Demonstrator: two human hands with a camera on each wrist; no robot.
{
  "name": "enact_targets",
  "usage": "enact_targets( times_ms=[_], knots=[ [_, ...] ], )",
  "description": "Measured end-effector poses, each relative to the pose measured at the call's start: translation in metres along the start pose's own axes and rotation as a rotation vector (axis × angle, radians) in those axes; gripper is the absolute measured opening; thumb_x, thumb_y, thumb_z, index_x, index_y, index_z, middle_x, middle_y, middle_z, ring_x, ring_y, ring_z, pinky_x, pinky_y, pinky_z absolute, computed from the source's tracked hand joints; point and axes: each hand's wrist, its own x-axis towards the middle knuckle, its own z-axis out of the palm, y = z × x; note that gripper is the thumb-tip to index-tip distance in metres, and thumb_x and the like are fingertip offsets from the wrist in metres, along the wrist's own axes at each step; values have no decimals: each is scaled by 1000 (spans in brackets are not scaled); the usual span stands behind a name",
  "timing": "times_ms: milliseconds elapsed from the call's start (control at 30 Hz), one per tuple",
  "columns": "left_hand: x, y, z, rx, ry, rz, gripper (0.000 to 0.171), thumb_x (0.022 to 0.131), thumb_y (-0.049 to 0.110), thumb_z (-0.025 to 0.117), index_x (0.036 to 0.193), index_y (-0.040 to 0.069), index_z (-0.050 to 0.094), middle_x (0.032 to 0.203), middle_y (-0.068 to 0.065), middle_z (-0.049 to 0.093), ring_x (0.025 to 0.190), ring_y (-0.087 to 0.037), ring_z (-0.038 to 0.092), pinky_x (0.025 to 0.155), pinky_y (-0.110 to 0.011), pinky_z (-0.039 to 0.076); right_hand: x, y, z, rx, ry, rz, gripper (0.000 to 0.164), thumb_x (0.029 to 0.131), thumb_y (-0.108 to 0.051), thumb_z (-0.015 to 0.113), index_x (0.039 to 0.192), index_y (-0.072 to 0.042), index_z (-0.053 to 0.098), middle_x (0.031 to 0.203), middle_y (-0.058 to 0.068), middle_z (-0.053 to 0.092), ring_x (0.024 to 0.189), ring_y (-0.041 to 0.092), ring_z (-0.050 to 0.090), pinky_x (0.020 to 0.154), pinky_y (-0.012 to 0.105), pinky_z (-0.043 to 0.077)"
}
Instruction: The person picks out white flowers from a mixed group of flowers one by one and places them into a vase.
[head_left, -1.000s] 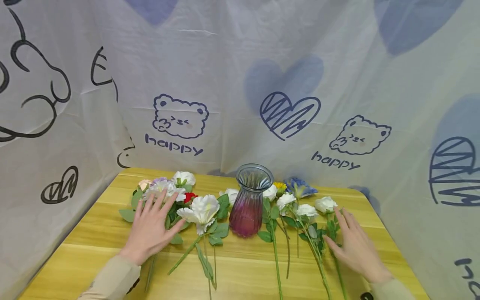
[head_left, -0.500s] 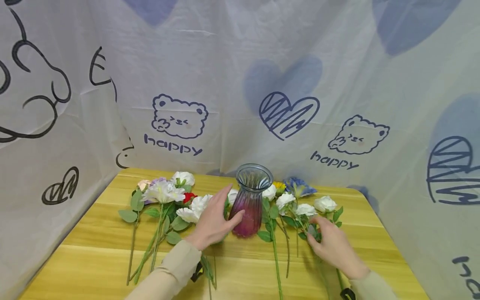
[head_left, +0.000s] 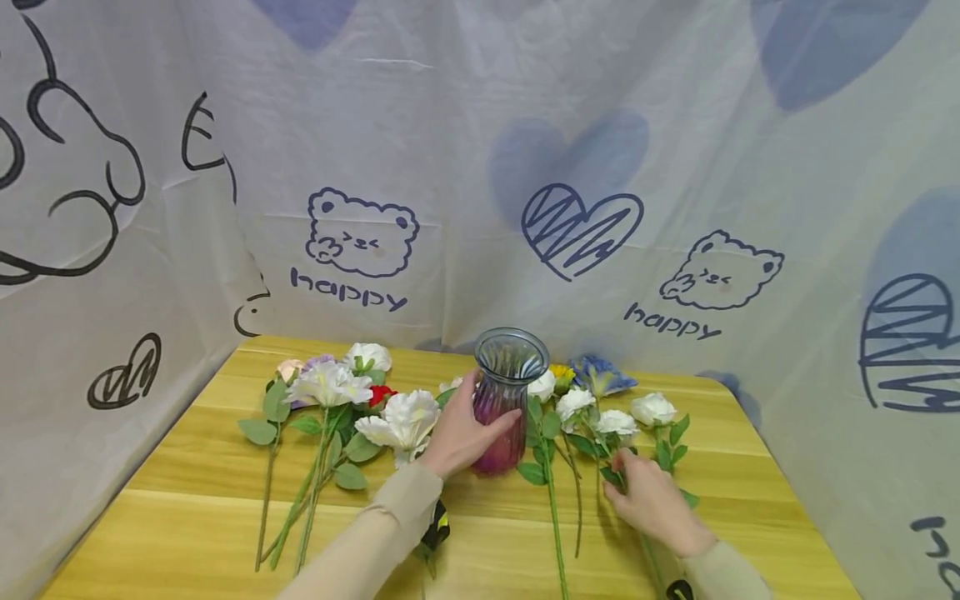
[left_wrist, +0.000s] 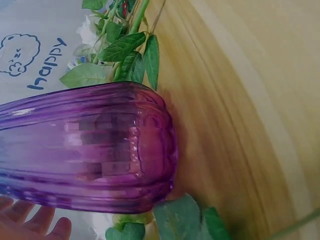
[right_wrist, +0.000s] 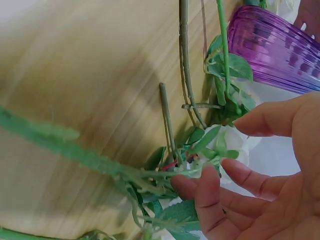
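My left hand (head_left: 459,435) holds the ribbed glass vase (head_left: 498,457), its thumb across the front and the other fingers round the left side. Grey-blue glass at the flared rim turns purple-pink lower down. In the left wrist view, the vase (left_wrist: 90,145) fills the left half, with fingertips (left_wrist: 40,220) showing at its edge. My right hand (head_left: 654,502) is among the white roses on the right. In the right wrist view its thumb (right_wrist: 270,120) and fingers stand apart, fingertips right at a green stem (right_wrist: 90,152) below a white rose (right_wrist: 232,142).
Left of the vase lie white blooms (head_left: 330,383), a red flower (head_left: 381,394) and long leafy stems. To the right are a blue flower (head_left: 600,375), a yellow flower (head_left: 562,375) and a white rose (head_left: 654,409). A printed cloth (head_left: 465,167) hangs around the wooden table (head_left: 187,517).
My left hand has moved right from the left flowers to the vase and taken hold of it. My right hand has shifted left and nearer me, its fingers drawing in among the stems.
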Motion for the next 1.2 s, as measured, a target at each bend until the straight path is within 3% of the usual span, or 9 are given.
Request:
enact_targets(
  times_ms=[167, 233, 367, 467, 600, 933, 1200],
  knots=[
    [8, 2, 5, 16, -2, 58, 87, 84, 51, 76, 152, 13, 37, 143, -13, 58, 132, -31, 58, 111, -50, 47, 0, -1, 5, 15, -33, 1, 18, 90, -10, 68, 104, -2, 60, 59, 0, 47, 45, 9, 36, 43, 20, 27],
    [10, 2, 6, 36, 7, 61, 85, 83, 51, 77, 150, 14, 40, 140, -12, 60, 128, -31, 60, 109, -50, 49, -1, -2, 6, 1, -27, -8, 18, 90, -10, 69, 103, -2, 60, 63, 1, 51, 48, 10, 41, 44, 21, 32],
    [12, 1, 6, 54, 7, 58, 83, 83, 51, 77, 148, 14, 41, 138, -12, 62, 126, -30, 62, 107, -50, 51, -5, 0, 8, -78, 42, -46, 23, 87, -11, 73, 105, -1, 63, 84, 8, 64, 63, 18, 56, 53, 31, 47],
    [12, 1, 6, 64, -1, 63, 83, 84, 52, 76, 149, 14, 41, 138, -11, 62, 126, -30, 62, 107, -50, 51, -11, 3, 9, -151, 138, -70, 27, 85, -13, 75, 107, -1, 65, 100, 12, 62, 79, 24, 59, 59, 36, 50],
    [12, 2, 6, 70, -12, 66, 83, 84, 54, 75, 148, 14, 41, 138, -12, 62, 126, -31, 62, 106, -50, 52, -21, 8, 8, -196, 217, -44, 28, 83, -14, 77, 105, -2, 64, 100, 15, 55, 84, 28, 57, 56, 35, 48],
    [13, 0, 4, 79, 1, 81, 82, 84, 55, 76, 146, 13, 43, 135, -13, 64, 124, -31, 63, 104, -50, 53, -29, 24, 12, -233, 81, 34, 33, 83, -18, 78, 106, -4, 59, 84, 9, 63, 65, 24, 62, 51, 39, 49],
    [12, -1, 4, 83, -9, 80, 83, 84, 55, 76, 147, 11, 42, 136, -14, 63, 125, -32, 63, 104, -50, 53, -23, 32, 18, -236, 96, -29, 30, 76, -3, 80, 98, -2, 59, 77, 10, 62, 62, 26, 62, 48, 39, 50]
  ],
)
